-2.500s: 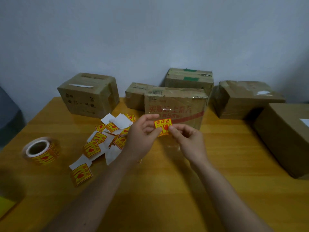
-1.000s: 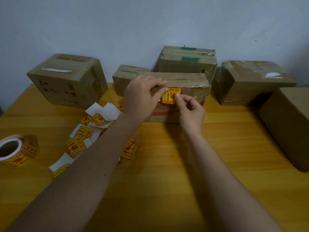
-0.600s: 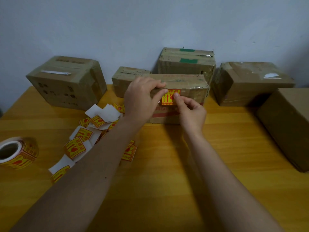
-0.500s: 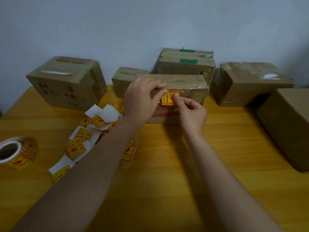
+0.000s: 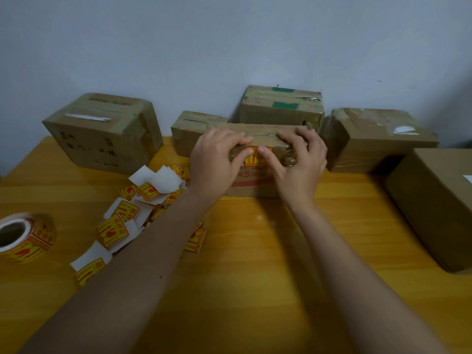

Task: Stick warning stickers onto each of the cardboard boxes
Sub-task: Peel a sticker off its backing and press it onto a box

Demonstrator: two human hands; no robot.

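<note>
Wooden and yellow, the tabletop (image 5: 255, 290) carries everything. Along its far edge we see several cardboard boxes: a big one at far left (image 5: 102, 134), a low one (image 5: 190, 129) behind our work, a taller one with green tape (image 5: 282, 107) against the wall, a plastic-wrapped one (image 5: 378, 139) to the right and a large plain one (image 5: 434, 200) at near right. None of these shows a warning sticker from this angle.

Between our hands stands the middle box (image 5: 255, 180), printed in red on its near face. Our left hand (image 5: 217, 162) and right hand (image 5: 298, 164) both curl over its top near edge, so each grip is closed on the box, while both thumbs press the sticker (image 5: 256, 157) flat against the near face just under the edge.

We judge the step to be smoothing this sticker down. Next we need to release the box, then take a fresh piece from the loose stickers (image 5: 132, 213) at left, or from the roll (image 5: 23, 236) at near left, peel off its backing, and turn to an unlabelled box.
</note>
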